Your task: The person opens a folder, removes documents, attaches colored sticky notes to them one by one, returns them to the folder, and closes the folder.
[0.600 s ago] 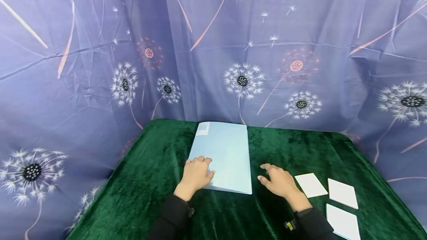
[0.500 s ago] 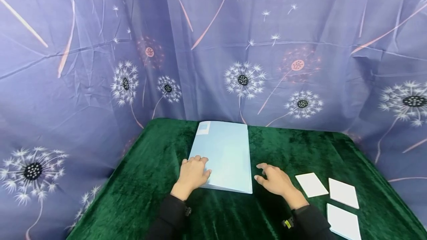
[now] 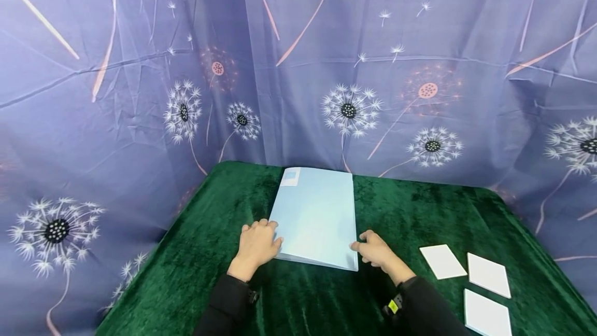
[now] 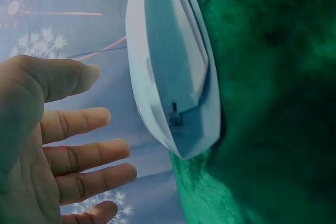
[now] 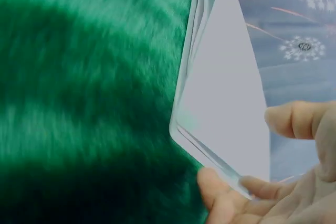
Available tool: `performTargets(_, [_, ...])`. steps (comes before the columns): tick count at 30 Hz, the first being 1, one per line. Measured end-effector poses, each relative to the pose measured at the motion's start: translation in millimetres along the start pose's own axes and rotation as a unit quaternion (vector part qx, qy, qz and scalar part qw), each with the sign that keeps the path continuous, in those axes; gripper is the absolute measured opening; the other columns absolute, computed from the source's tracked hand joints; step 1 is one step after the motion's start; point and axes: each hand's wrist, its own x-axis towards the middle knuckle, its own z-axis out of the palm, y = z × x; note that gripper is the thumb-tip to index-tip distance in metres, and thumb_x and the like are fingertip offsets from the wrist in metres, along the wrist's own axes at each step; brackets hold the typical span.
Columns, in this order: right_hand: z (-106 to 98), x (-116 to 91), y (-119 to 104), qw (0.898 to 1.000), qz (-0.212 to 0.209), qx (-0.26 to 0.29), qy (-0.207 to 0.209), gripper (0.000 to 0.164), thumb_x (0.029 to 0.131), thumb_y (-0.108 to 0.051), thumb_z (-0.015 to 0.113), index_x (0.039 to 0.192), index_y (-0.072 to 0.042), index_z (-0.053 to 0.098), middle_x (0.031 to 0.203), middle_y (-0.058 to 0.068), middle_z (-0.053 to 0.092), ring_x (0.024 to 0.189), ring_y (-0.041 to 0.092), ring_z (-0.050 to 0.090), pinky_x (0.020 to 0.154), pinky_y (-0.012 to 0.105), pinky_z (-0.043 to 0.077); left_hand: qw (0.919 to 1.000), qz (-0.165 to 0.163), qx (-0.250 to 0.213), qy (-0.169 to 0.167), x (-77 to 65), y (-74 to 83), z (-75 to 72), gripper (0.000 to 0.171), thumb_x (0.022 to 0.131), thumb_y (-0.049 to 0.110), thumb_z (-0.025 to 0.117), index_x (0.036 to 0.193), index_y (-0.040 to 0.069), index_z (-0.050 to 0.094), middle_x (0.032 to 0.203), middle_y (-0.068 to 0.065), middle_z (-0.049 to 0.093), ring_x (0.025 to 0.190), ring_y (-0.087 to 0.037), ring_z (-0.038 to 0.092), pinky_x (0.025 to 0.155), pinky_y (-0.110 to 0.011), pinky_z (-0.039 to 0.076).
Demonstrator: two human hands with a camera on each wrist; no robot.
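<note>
A light blue file folder [image 3: 317, 211] lies closed on the green cloth, a small white label at its top left corner. Its lower edge gapes slightly in the left wrist view, with inner sheets [image 4: 184, 51] showing. At the folder's left edge is my left hand [image 3: 255, 245], fingers spread and gripping nothing. My right hand [image 3: 375, 250] is at the folder's lower right edge. In the right wrist view its fingertips [image 5: 212, 179] touch the edge of the folder near the corner, while the thumb [image 5: 291, 119] stands apart from the fingers.
Three white square pieces [image 3: 443, 262] lie on the right of the table, beside my right forearm. Green velvety cloth [image 3: 210, 211] covers the table. A purple curtain [image 3: 298, 92] with dandelion prints hangs behind and at the left.
My right hand has moved left from beside the folder to its right edge. My left hand has slid left off the cover to the left edge. The view has shifted slightly.
</note>
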Motion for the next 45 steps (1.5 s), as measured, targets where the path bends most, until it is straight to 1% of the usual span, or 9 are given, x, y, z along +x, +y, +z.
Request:
performTargets(3, [4.2, 5.1, -2.7, 0.993, 0.073, 0.087, -0.027, 0.041, 0.093, -0.021, 0.058, 0.112, 0.013, 0.045, 0.076, 0.008, 0.049, 0.06, 0.017, 0.047, 0.05, 0.026, 0.033, 0.9999, -0.008, -0.007, -0.006, -2.7, -4.2, 1.1, 0.038, 0.087, 0.032, 0.071, 0.115, 0.007, 0.068, 0.094, -0.01, 0.063, 0.079, -0.029, 0.059, 0.067, -0.042, 0.039])
performTargets(6, [7.2, 11.0, -4.9, 0.986, 0.099, 0.127, -0.037, 0.037, 0.092, -0.02, 0.058, 0.104, 0.01, 0.039, 0.059, 0.0, 0.035, 0.048, 0.013, 0.03, 0.046, 0.023, 0.022, 0.9997, -0.011, -0.014, -0.014, -4.6, -6.3, 2.0, 0.038, 0.088, 0.032, 0.07, 0.116, 0.007, 0.068, 0.094, -0.01, 0.063, 0.08, -0.029, 0.059, 0.067, -0.042, 0.039])
performTargets(8, [8.5, 15.6, -5.8, 0.982, 0.113, 0.144, -0.037, 0.038, 0.092, -0.02, 0.057, 0.104, 0.009, 0.036, 0.056, -0.002, 0.034, 0.046, 0.011, 0.027, 0.045, 0.022, 0.021, 0.9997, -0.011, -0.016, -0.017, -5.4, -6.8, 2.6, 0.039, 0.088, 0.033, 0.07, 0.117, 0.007, 0.067, 0.095, -0.01, 0.063, 0.08, -0.029, 0.059, 0.067, -0.042, 0.039])
performTargets(13, [11.1, 24.8, -4.8, 0.975, 0.126, 0.179, -0.037, 0.053, 0.094, -0.02, 0.055, 0.127, 0.01, 0.026, 0.059, -0.001, 0.038, 0.045, 0.009, 0.025, 0.044, 0.021, 0.022, 0.9997, -0.018, -0.009, -0.016, -8.9, -8.6, 4.9, 0.039, 0.088, 0.033, 0.069, 0.117, 0.007, 0.067, 0.095, -0.01, 0.063, 0.081, -0.029, 0.059, 0.067, -0.043, 0.039])
performTargets(23, [19.9, 30.9, -7.4, 0.975, 0.13, 0.179, -0.027, 0.049, 0.093, -0.019, 0.056, 0.122, 0.009, 0.028, 0.058, -0.001, 0.033, 0.046, 0.01, 0.024, 0.044, 0.021, 0.023, 0.9995, -0.028, -0.005, -0.016, -16.8, -14.9, 11.9, 0.037, 0.088, 0.03, 0.069, 0.115, 0.006, 0.067, 0.093, -0.011, 0.064, 0.078, -0.029, 0.062, 0.067, -0.044, 0.042])
performTargets(30, [21.2, 29.9, -25.7, 0.976, 0.13, 0.174, -0.022, 0.068, 0.093, -0.018, 0.056, 0.14, 0.012, 0.017, 0.054, 0.0, 0.031, 0.043, 0.01, 0.022, 0.042, 0.022, 0.023, 0.9995, -0.029, -0.01, 0.0, -15.9, -17.9, 11.1, 0.035, 0.088, 0.029, 0.069, 0.114, 0.006, 0.068, 0.094, -0.011, 0.064, 0.079, -0.031, 0.063, 0.067, -0.045, 0.043])
performTargets(37, [23.6, 34.0, -24.3, 0.971, 0.131, 0.196, -0.027, 0.072, 0.095, -0.017, 0.054, 0.145, 0.011, 0.009, 0.053, -0.001, 0.03, 0.042, 0.011, 0.021, 0.042, 0.022, 0.021, 0.9992, -0.038, -0.01, -0.005, -16.9, -20.9, 11.6, 0.035, 0.088, 0.029, 0.069, 0.113, 0.004, 0.067, 0.092, -0.013, 0.064, 0.078, -0.032, 0.062, 0.067, -0.047, 0.043])
performTargets(42, [24.2, 35.1, -24.8, 0.965, 0.127, 0.225, -0.038, 0.067, 0.096, -0.015, 0.052, 0.143, 0.01, 0.011, 0.056, 0.0, 0.03, 0.045, 0.012, 0.025, 0.044, 0.023, 0.021, 0.9993, -0.038, -0.003, -0.003, -17.9, -24.0, 10.4, 0.033, 0.089, 0.029, 0.069, 0.112, 0.005, 0.067, 0.088, -0.011, 0.063, 0.076, -0.03, 0.062, 0.066, -0.045, 0.043])
performTargets(45, [25.7, 37.8, -24.8, 0.972, 0.126, 0.196, -0.032, 0.061, 0.096, -0.016, 0.052, 0.14, 0.01, 0.018, 0.057, 0.0, 0.029, 0.045, 0.011, 0.023, 0.044, 0.023, 0.021, 0.9992, -0.04, -0.006, -0.005, -18.7, -26.2, 9.0, 0.035, 0.089, 0.029, 0.068, 0.114, 0.005, 0.067, 0.092, -0.012, 0.064, 0.078, -0.03, 0.062, 0.067, -0.045, 0.043])
